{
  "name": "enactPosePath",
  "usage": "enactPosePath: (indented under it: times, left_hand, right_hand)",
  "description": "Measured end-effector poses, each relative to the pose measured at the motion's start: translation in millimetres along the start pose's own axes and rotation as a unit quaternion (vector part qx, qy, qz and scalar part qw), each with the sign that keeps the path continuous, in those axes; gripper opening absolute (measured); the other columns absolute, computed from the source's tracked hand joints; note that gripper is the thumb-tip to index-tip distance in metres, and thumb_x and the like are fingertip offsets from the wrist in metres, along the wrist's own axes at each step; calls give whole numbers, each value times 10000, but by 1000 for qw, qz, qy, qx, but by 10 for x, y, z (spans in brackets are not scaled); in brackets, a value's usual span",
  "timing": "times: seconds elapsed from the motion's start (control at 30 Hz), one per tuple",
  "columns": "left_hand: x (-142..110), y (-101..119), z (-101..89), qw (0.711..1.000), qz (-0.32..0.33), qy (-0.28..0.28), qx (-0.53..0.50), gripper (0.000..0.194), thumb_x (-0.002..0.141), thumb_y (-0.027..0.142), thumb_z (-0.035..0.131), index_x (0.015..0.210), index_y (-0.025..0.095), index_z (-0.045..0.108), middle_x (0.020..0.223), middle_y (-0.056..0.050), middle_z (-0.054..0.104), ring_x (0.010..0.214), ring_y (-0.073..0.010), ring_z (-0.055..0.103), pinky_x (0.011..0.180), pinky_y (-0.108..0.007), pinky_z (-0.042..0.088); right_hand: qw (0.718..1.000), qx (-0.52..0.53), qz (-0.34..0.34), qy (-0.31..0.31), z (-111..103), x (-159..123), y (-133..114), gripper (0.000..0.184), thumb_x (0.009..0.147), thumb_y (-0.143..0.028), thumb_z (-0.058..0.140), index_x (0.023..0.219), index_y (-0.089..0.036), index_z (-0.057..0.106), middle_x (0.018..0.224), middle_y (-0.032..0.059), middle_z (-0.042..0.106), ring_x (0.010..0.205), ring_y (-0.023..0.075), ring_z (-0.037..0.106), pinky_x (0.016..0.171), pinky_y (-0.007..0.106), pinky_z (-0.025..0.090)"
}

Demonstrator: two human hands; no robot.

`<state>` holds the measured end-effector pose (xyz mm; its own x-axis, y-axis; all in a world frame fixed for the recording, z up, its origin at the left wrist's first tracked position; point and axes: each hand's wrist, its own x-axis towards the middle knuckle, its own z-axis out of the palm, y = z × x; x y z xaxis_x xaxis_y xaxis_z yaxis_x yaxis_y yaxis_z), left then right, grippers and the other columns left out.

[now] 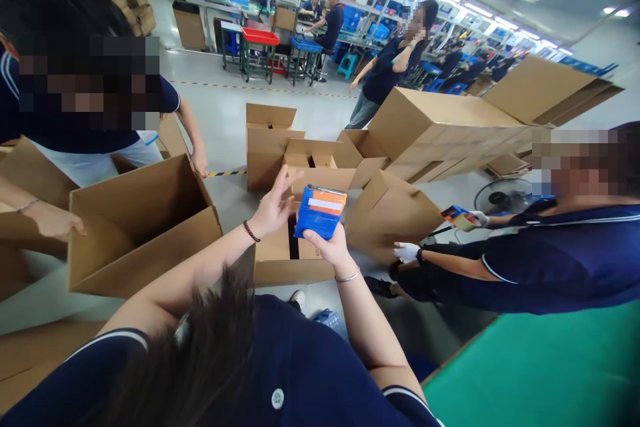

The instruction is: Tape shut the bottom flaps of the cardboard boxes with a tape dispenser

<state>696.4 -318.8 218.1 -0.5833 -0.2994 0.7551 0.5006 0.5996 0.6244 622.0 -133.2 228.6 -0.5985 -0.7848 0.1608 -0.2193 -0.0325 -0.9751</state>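
Note:
Centred in the head view, my right hand [330, 245] grips a small blue-and-orange package [320, 217] from below, thumb across its lower face. A white strip runs across the orange part, and the top edge looks dark and shiny. Just left of it, my left hand [274, 206] is raised with fingers spread, holding nothing. Whether its fingertips touch the package I cannot tell. Beneath both hands stands a cardboard carton [295, 272] with a dark gap between pale panels; my hands partly hide it.
At left, a co-worker's hands hold a large open carton [145, 267]. On the right, a gloved co-worker [565, 260] holds a similar colourful package [457, 217]. More cartons [270, 154] stand ahead. A green surface [540, 374] lies lower right; a fan [500, 197] stands behind that co-worker.

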Motion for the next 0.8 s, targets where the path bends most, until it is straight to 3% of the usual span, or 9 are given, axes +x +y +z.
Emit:
enactPosePath:
  times: [0.1,0.17,0.27,0.47,0.7,0.8]
  left_hand:
    - [-41,132,-93,984,84,98,127,613,930,317,560,1496,276,330,1376,-145,516,1248,-277,536,1011,-468,497]
    - [-52,230,-124,959,168,74,215,541,872,326,653,1384,287,483,1266,-117,575,1159,-269,572,963,-452,518]
    - [-18,354,-104,938,240,-3,251,479,871,295,669,1329,257,533,1206,-110,602,1133,-246,571,941,-412,527]
    - [119,436,-32,937,188,-3,294,530,887,272,620,1387,165,483,1274,-163,580,1209,-289,520,997,-474,476]
    - [122,379,-50,951,164,8,262,336,935,154,516,1251,208,616,1192,-87,677,1143,-215,588,998,-428,453]
    - [168,419,-85,967,108,5,231,240,960,197,514,1130,218,683,1102,-59,716,1037,-191,630,955,-393,465]
  right_hand:
    - [999,-21,1,25,21,23,-61,355,755,-491,764,935,-186,726,927,73,733,869,263,690,838,406,572]
    - [998,-47,4,50,49,50,-88,385,747,-521,751,932,-185,716,909,66,729,828,246,677,800,380,565]
    - [991,-101,6,88,93,89,-106,414,710,-572,733,814,-179,657,731,33,676,652,190,601,653,322,530]
    - [981,-181,6,75,141,95,-119,410,732,-549,694,646,-198,500,541,-22,501,498,115,418,488,258,382]
    - [975,-209,28,76,160,92,-65,434,718,-586,700,660,-198,515,572,-6,534,510,130,450,508,273,388]
    - [971,-224,35,68,149,89,-16,445,733,-599,681,642,-206,492,554,-9,522,508,140,466,511,278,385]
